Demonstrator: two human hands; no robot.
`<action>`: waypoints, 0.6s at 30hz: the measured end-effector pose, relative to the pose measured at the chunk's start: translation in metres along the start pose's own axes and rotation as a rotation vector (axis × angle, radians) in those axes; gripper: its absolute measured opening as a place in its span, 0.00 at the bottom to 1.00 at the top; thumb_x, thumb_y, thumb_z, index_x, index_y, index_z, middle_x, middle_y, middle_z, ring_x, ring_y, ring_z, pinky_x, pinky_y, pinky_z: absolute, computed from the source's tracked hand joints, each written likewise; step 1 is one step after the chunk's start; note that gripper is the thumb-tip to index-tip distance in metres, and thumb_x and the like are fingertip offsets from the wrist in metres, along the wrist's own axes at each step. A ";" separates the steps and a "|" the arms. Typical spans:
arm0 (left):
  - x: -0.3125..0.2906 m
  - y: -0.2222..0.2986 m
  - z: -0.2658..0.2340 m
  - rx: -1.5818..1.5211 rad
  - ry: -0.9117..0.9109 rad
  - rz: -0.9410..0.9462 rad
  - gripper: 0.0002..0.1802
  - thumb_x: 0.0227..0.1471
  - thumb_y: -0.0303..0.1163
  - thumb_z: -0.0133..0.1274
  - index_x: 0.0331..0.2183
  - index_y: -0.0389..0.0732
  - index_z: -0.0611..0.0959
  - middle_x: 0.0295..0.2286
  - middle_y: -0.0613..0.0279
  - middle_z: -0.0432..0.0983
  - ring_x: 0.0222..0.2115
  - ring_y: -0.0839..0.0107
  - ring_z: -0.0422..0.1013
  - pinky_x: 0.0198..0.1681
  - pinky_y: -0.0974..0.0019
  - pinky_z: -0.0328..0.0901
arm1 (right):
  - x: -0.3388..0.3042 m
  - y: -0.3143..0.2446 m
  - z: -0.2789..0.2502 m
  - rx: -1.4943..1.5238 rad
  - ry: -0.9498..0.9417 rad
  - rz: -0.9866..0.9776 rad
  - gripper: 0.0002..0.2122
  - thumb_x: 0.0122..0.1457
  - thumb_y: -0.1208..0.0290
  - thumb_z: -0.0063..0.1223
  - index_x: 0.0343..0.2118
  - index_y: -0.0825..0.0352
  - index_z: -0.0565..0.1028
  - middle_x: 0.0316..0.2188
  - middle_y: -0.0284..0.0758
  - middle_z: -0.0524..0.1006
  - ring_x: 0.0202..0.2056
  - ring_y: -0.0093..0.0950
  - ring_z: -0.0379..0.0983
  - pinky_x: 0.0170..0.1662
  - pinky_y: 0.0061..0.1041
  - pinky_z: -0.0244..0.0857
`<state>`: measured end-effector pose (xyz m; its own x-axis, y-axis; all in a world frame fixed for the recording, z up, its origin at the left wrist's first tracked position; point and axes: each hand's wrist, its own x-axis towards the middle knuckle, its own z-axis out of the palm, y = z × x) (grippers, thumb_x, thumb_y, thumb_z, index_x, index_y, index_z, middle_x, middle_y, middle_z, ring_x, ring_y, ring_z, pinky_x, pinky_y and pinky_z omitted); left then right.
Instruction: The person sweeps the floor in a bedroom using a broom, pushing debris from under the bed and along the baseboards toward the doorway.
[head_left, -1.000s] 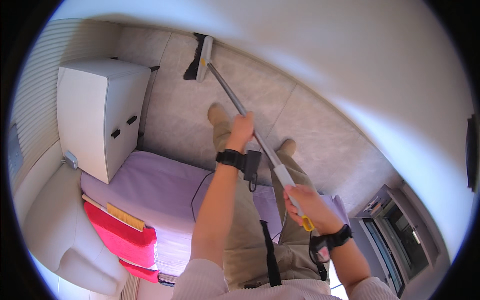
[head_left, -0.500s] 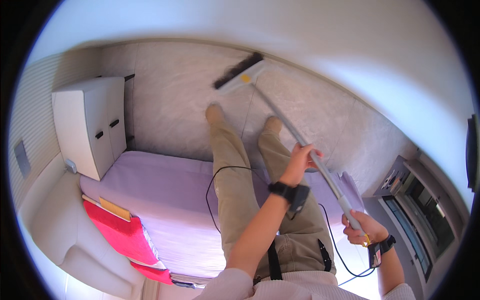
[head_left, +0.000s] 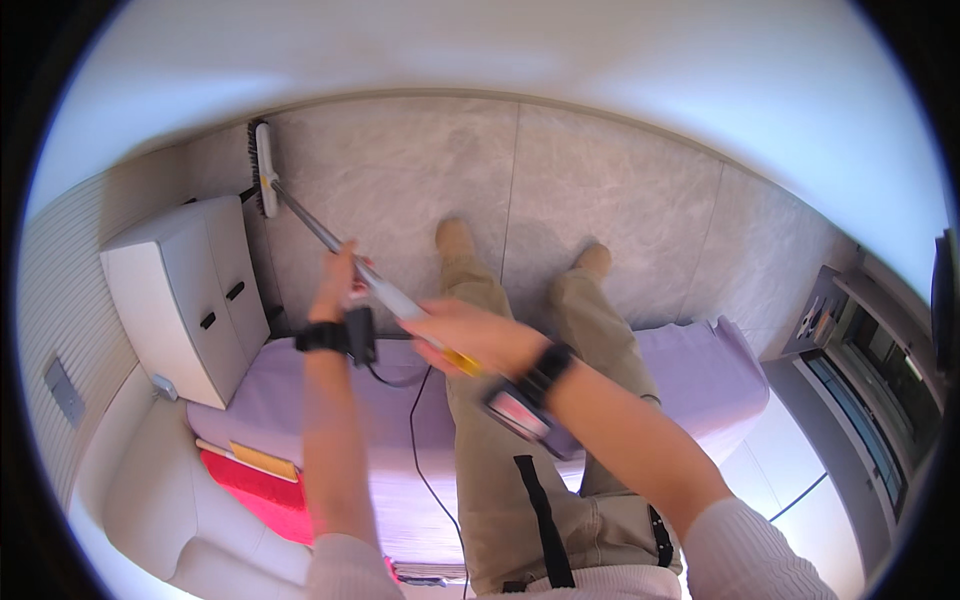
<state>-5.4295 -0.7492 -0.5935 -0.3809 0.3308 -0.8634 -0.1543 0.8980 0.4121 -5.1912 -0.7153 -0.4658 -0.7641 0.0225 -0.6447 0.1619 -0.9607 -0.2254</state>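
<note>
I grip a long-handled floor brush (head_left: pixel 318 230) with both hands. Its grey pole slants from the middle of the view toward the far left. There the pale head (head_left: pixel 265 165), with dark bristles, rests beside the cabinet's far corner. My left hand (head_left: pixel 338 283) is closed around the pole partway along it. Farther back, my right hand (head_left: pixel 480 335) wraps the pole near its yellow-tipped end (head_left: pixel 462 362); motion blurs it slightly. Each wrist wears a black strap with a small device.
A white two-door cabinet (head_left: pixel 185 285) with dark handles stands at left, near the brush head. Behind my legs lies a bed (head_left: pixel 405 460) with a purple sheet and a red cushion (head_left: pixel 255 490). Grey tiled floor (head_left: pixel 400 165) meets a white wall. A black cable (head_left: pixel 420 450) hangs beside my leg.
The brush head has swung from the upper middle to the far left, by the cabinet. Both hands have moved left with the pole, still holding it.
</note>
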 end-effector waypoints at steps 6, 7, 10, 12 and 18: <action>0.093 0.049 -0.005 0.199 -0.038 0.121 0.24 0.50 0.50 0.39 0.18 0.40 0.72 0.10 0.64 0.63 0.09 0.71 0.60 0.11 0.66 0.54 | 0.077 -0.045 -0.068 -0.115 -0.170 -0.405 0.13 0.58 0.64 0.44 0.22 0.67 0.64 0.14 0.28 0.61 0.14 0.18 0.58 0.16 0.18 0.52; 0.094 0.047 0.024 0.555 -0.093 0.706 0.23 0.49 0.46 0.39 0.16 0.39 0.72 0.10 0.61 0.64 0.10 0.69 0.62 0.13 0.65 0.56 | 0.063 -0.045 -0.090 0.001 -0.158 -0.358 0.13 0.58 0.65 0.43 0.21 0.67 0.64 0.13 0.26 0.60 0.14 0.16 0.57 0.16 0.17 0.51; 0.038 -0.001 0.173 0.751 -0.296 0.603 0.12 0.39 0.37 0.53 0.15 0.39 0.76 0.15 0.51 0.70 0.19 0.57 0.70 0.22 0.58 0.62 | -0.079 -0.017 -0.160 0.091 0.001 -0.113 0.12 0.61 0.64 0.40 0.36 0.68 0.70 0.14 0.21 0.59 0.15 0.11 0.54 0.15 0.12 0.47; -0.030 -0.053 0.286 0.894 -0.358 0.931 0.08 0.37 0.34 0.54 0.19 0.39 0.77 0.18 0.49 0.72 0.24 0.52 0.71 0.31 0.52 0.62 | -0.196 0.015 -0.176 0.129 0.235 -0.022 0.16 0.61 0.64 0.40 0.48 0.68 0.66 0.14 0.23 0.61 0.12 0.13 0.56 0.14 0.14 0.47; -0.264 -0.081 0.508 0.281 -0.635 0.289 0.20 0.51 0.33 0.42 0.37 0.23 0.62 0.19 0.33 0.69 0.25 0.44 0.70 0.31 0.49 0.64 | -0.439 0.072 -0.173 0.526 0.663 0.051 0.20 0.60 0.66 0.40 0.52 0.71 0.61 0.12 0.26 0.59 0.08 0.14 0.50 0.10 0.14 0.43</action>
<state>-4.8538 -0.7620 -0.5468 0.2418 0.5919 -0.7689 0.1434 0.7619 0.6316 -4.7361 -0.7463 -0.3250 -0.2127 -0.0249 -0.9768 -0.2508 -0.9648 0.0792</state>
